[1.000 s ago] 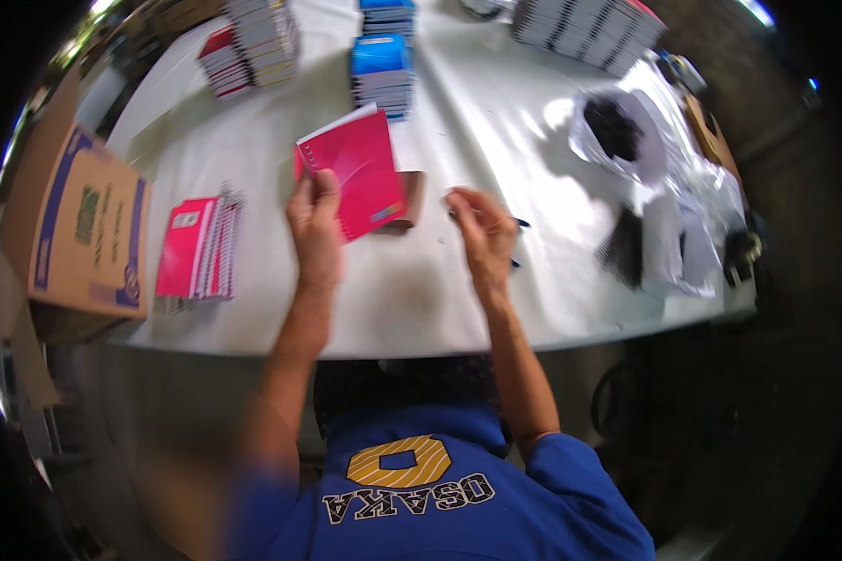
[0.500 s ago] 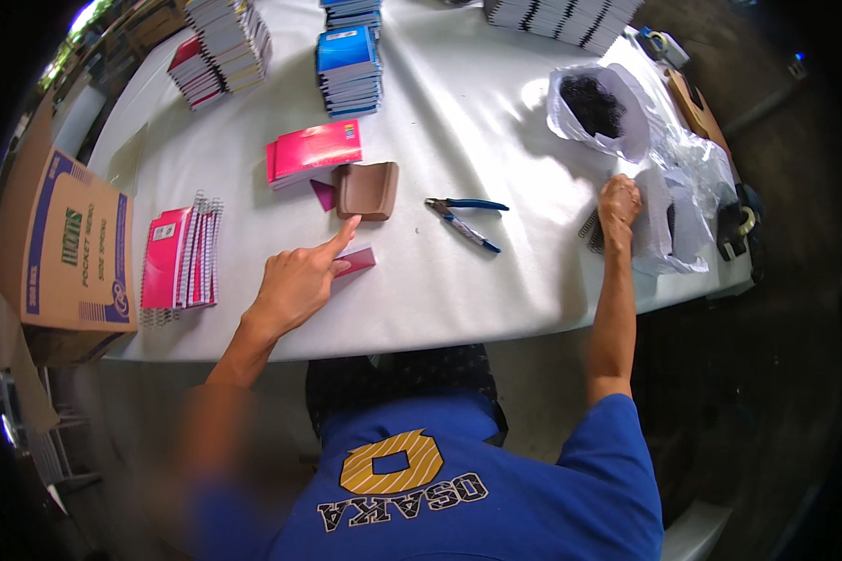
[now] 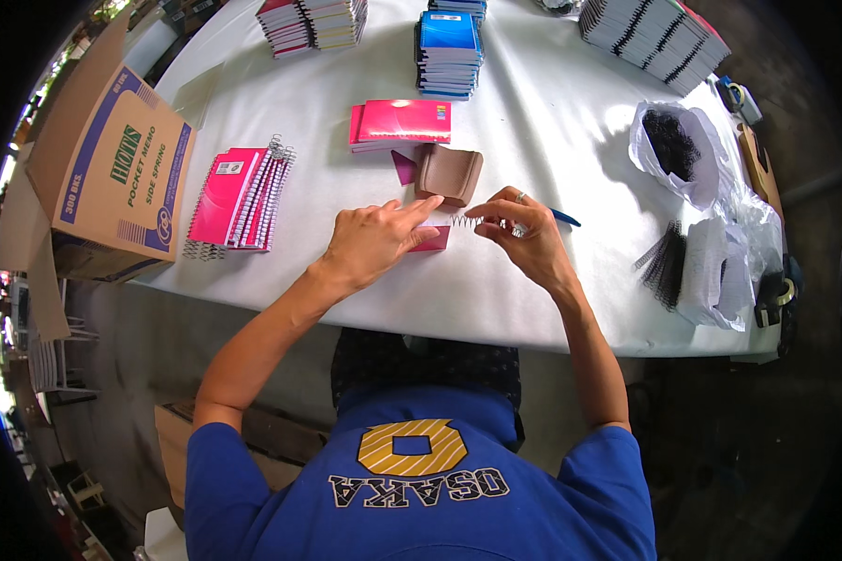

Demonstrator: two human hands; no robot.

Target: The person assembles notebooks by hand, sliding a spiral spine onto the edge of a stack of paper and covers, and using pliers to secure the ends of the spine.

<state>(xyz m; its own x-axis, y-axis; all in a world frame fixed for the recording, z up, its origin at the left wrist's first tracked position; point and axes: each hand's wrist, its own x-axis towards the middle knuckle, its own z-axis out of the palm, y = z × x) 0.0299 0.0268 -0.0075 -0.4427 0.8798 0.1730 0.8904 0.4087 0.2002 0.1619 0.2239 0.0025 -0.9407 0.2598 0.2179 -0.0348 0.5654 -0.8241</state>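
My left hand (image 3: pixel 370 241) is closed on a small pink notebook (image 3: pixel 430 240), its thumb along the cover and its index finger reaching toward a brown block with a hollowed top (image 3: pixel 451 176). Between the fingertips of my right hand (image 3: pixel 526 238) is a dark spiral binding wire (image 3: pixel 462 222), its free end at the notebook's edge. Whether the wire has entered the holes cannot be made out. Behind the right hand shows one blue handle of the cutting pliers (image 3: pixel 565 218); the rest is hidden. More pink notebooks (image 3: pixel 404 122) lie stacked beyond the block, by a purple scrap (image 3: pixel 403 168).
Pink spiral notebooks (image 3: pixel 225 201) stand at left beside an open cardboard box (image 3: pixel 122 168). Blue notebooks (image 3: pixel 449 47) and other piles line the far side. At right are a white bag of black coils (image 3: pixel 671 145), loose coils (image 3: pixel 664 266) and a second white bag (image 3: pixel 715 280).
My right hand has come from the coils at the right to the notebook, bringing a spiral wire. My left hand still holds the notebook. The whole view has shifted.
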